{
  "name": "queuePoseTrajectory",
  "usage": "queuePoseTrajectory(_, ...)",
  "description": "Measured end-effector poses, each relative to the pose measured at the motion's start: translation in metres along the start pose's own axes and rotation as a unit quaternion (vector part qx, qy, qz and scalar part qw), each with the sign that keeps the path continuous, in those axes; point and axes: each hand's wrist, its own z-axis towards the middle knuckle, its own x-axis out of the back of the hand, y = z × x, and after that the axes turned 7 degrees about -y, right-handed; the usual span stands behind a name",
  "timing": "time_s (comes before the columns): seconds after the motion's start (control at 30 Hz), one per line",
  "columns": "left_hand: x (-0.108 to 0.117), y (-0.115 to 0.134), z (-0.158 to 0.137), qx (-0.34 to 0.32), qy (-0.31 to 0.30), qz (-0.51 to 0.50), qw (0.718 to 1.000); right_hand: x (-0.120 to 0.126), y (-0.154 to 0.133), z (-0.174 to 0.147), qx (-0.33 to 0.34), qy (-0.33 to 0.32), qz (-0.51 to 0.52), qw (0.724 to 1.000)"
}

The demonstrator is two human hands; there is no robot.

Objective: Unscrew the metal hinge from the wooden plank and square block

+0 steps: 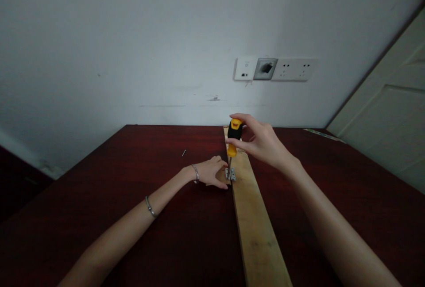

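My right hand (262,139) grips the yellow-and-black handle of a screwdriver (235,130), held upright with its shaft pointing down. The tip meets a small silver hinge (233,174), close to the hinge's left leaf. That hinge lies across the seam between a long wooden board (255,216) and a small wooden piece (223,175). My left hand (211,172) is closed around the small piece, thumb at its near side and fingers at its far side, pressing it beside the board. Much of the small piece is hidden under the hand.
A screw or nail (183,152) lies on the dark red table (149,154), left of the board. Behind the table rises a white wall with sockets (294,70). A light strip (323,135) lies near the far right table edge, by a white door (392,97).
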Motion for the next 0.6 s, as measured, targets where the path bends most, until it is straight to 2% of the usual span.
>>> queuePoseTrajectory(0.43,-0.0047,-0.0052,0.0003,-0.015,0.011,-0.065,0.998,0.0046,-0.0011,0.0002,-0.026,0.002,-0.061,0.998)
queuePoseTrajectory(0.6,-0.0037,-0.0047,-0.0003,-0.011,0.009,-0.076,0.997,0.0078,-0.0044,-0.0005,-0.026,-0.013,-0.018,0.999)
